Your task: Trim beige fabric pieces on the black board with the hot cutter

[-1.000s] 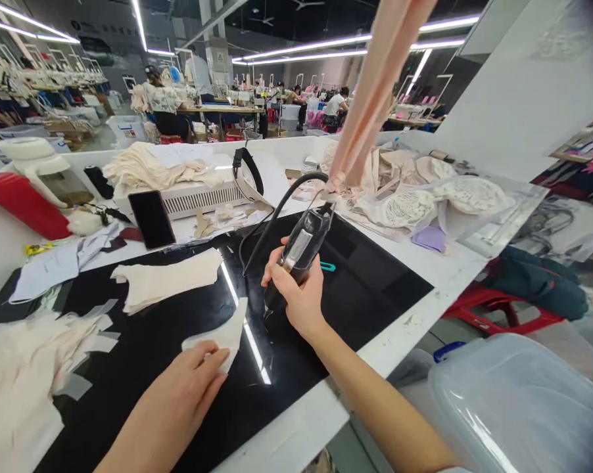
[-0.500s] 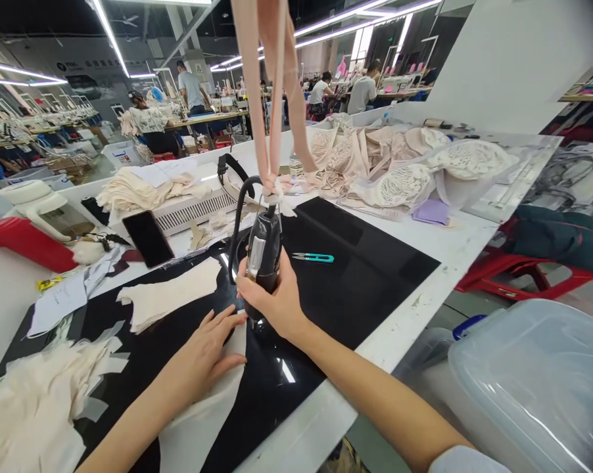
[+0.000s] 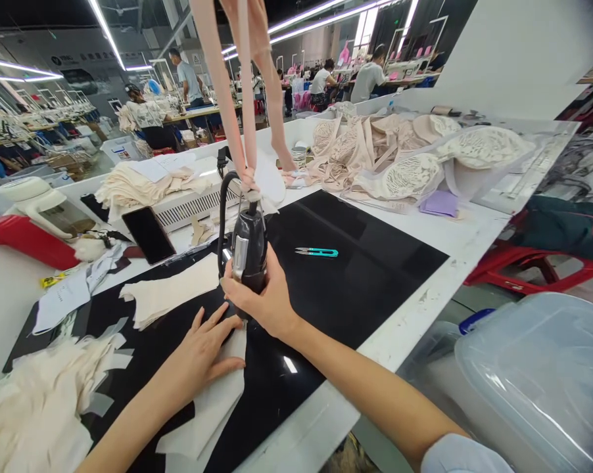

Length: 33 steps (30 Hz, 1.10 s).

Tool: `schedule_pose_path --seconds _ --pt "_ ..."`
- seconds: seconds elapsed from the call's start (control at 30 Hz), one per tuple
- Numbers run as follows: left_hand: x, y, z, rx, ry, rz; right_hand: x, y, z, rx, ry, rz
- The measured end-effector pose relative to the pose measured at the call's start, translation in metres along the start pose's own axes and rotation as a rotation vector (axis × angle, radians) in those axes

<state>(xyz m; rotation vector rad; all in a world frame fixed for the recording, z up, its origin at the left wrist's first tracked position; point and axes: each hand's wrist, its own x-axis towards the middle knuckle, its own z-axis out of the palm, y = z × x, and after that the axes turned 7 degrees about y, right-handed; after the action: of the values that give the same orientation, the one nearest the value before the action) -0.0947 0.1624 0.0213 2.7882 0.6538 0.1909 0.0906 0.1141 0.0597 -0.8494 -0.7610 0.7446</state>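
One corded tool [image 3: 254,259] moved leftward, wrapped by right fingers [image 3: 242,297] (left fingers [image 3: 226,330], spread, touch cloth [image 3: 212,408])

There is one handheld tool [image 3: 251,238], one phone [image 3: 149,235] and one snipper [image 3: 318,252].

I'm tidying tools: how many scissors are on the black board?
1: teal scissors on the black board, right of the right hand. Others may hide under piled cloth.

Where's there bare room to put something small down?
Widest is the right part of the black mat, around the teal snips, between the right hand and the white table edge. A smaller patch lies between the left hand and the flat cream fabric. Crowded: the far side (phone, lace bras) and left, under the cream heap.
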Motion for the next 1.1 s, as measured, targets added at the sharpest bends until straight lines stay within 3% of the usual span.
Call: schedule_pose_path --seconds 0.37,0.77,0.9,1.1 --pt "-0.001 -0.005 0.004 -0.014 0.046 0.028 -0.003 0.003 -0.001 -0.010 -0.033 -0.029" --pt "0.003 0.000 -0.005 -0.020 -0.069 -0.023 -0.006 0.001 0.003 -0.059 0.009 -0.067" --pt "0.003 -0.002 -0.001 -0.016 -0.025 -0.001 -0.011 -0.006 0.003 -0.041 -0.010 -0.047" --pt "0.003 -0.001 -0.001 -0.012 -0.003 0.038 -0.016 0.003 0.004 -0.075 0.036 -0.079"
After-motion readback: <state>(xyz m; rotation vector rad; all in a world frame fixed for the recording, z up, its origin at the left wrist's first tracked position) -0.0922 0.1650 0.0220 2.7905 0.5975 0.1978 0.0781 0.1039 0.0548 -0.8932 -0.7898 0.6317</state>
